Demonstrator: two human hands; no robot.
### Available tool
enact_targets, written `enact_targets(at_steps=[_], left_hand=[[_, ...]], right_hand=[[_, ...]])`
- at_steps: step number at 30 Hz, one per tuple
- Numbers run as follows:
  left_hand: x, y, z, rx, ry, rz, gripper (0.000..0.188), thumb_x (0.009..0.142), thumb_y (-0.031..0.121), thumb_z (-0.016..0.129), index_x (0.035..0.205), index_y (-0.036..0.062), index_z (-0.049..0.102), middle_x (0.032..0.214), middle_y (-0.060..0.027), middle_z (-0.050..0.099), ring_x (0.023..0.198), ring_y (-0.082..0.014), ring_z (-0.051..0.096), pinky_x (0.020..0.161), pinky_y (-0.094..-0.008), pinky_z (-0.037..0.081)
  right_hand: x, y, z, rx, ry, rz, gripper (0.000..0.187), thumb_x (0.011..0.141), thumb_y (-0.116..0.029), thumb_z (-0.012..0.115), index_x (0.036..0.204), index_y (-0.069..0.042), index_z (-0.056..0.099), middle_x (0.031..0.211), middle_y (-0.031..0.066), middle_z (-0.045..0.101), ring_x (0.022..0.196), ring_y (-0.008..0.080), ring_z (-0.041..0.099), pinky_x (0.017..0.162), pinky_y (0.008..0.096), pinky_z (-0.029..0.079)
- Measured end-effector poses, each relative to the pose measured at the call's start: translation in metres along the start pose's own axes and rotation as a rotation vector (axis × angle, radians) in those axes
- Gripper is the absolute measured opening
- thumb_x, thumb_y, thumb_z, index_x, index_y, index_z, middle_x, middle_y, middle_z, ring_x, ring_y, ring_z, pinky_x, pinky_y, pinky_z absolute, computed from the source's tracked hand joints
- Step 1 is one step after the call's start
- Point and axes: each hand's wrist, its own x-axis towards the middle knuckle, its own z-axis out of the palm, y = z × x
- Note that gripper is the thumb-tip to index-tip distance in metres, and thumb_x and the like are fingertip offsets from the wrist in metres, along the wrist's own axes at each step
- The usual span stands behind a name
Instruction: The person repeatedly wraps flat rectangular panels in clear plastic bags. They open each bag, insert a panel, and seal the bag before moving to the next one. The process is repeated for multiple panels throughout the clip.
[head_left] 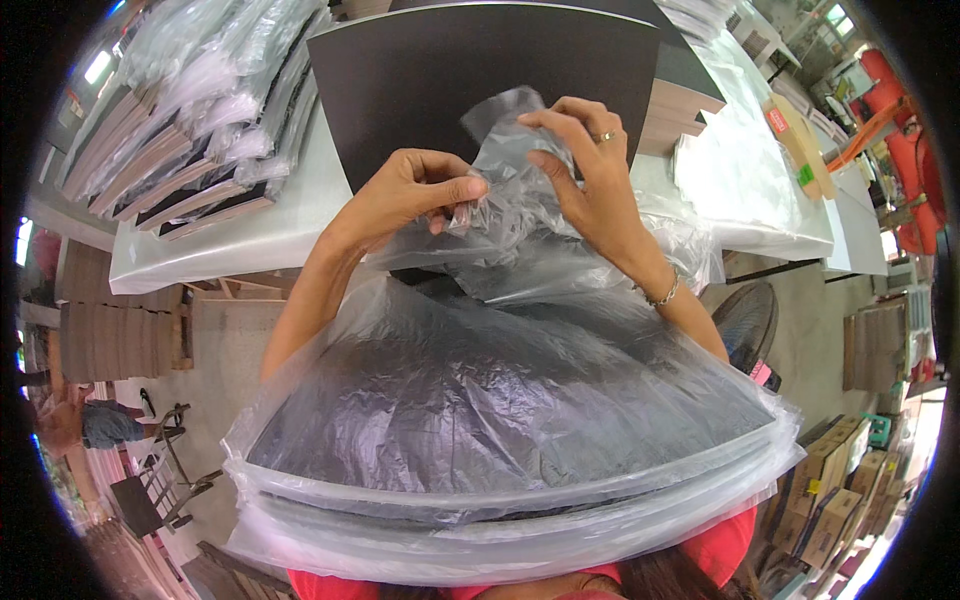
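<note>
A dark board (520,400) wrapped in a clear plastic bag lies close against my body, its loose film bunched at the far side. My left hand (415,200) is closed on the gathered film, thumb and forefinger pinching it. Just to the right, my right hand (595,165) pinches the crumpled bag end (500,125) between thumb and fingers, holding it up. Beyond both hands a bare dark board (420,85) rests on the table. More loose film spreads under my right forearm.
Several bagged boards (190,130) are stacked on the table's left. At right on the white-covered table (795,230) are a pile of clear bags (740,180) and a yellowish carton piece (800,145). Cardboard boxes (825,500) stand at lower right; a person (105,425) is at far left.
</note>
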Motion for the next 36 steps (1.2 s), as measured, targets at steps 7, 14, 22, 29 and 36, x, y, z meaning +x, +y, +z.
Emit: enact_targets(at_steps=[7, 14, 22, 29, 36], left_hand=[[-0.011, -0.001, 0.012, 0.016, -0.046, 0.03, 0.031, 0.077, 0.031, 0.075, 0.083, 0.0014, 0.068, 0.063, -0.0024, 0.06, 0.051, -0.0063, 0.054, 0.044, -0.0188, 0.041], [-0.025, 0.009, 0.02, -0.119, -0.011, 0.039, 0.025, 0.076, 0.026, 0.076, 0.082, 0.0022, 0.068, 0.062, -0.0028, 0.06, 0.052, -0.0059, 0.054, 0.044, -0.0185, 0.039], [-0.028, 0.017, 0.029, -0.094, -0.086, 0.089, 0.017, 0.074, 0.016, 0.077, 0.078, 0.0045, 0.065, 0.063, -0.0027, 0.06, 0.052, -0.0057, 0.054, 0.044, -0.0182, 0.038], [-0.026, 0.004, 0.024, -0.212, -0.125, 0.032, 0.02, 0.074, 0.016, 0.077, 0.078, 0.0061, 0.061, 0.063, 0.0007, 0.056, 0.053, -0.0048, 0.053, 0.044, -0.0176, 0.037], [-0.029, -0.007, 0.014, -0.255, -0.141, 0.011, 0.024, 0.073, 0.02, 0.078, 0.079, 0.0068, 0.059, 0.065, 0.0006, 0.055, 0.053, -0.005, 0.053, 0.043, -0.018, 0.037]], right_hand=[[-0.012, -0.022, -0.004, 0.034, -0.073, -0.072, 0.031, 0.076, -0.016, 0.069, 0.107, -0.017, 0.061, 0.104, 0.0038, 0.052, 0.1, 0.0242, 0.047, 0.089, 0.0398, 0.033], [-0.014, -0.024, -0.004, 0.003, -0.074, -0.223, 0.033, 0.073, -0.019, 0.072, 0.104, -0.018, 0.062, 0.103, 0.0024, 0.053, 0.101, 0.0218, 0.048, 0.093, 0.043, 0.031], [-0.008, -0.031, -0.013, 0.005, -0.079, -0.383, 0.029, 0.068, -0.014, 0.073, 0.096, -0.016, 0.064, 0.099, -0.0012, 0.06, 0.097, 0.0191, 0.053, 0.099, 0.0438, 0.028], [-0.002, -0.033, -0.02, 0.556, -0.185, -0.26, 0.025, 0.069, -0.006, 0.071, 0.092, -0.011, 0.062, 0.09, 0.0016, 0.065, 0.091, 0.021, 0.058, 0.096, 0.0392, 0.036], [-0.004, -0.03, -0.008, 0.408, -0.21, -0.203, 0.03, 0.068, -0.006, 0.071, 0.096, -0.01, 0.06, 0.104, 0.0052, 0.058, 0.097, 0.0245, 0.054, 0.091, 0.0375, 0.038]])
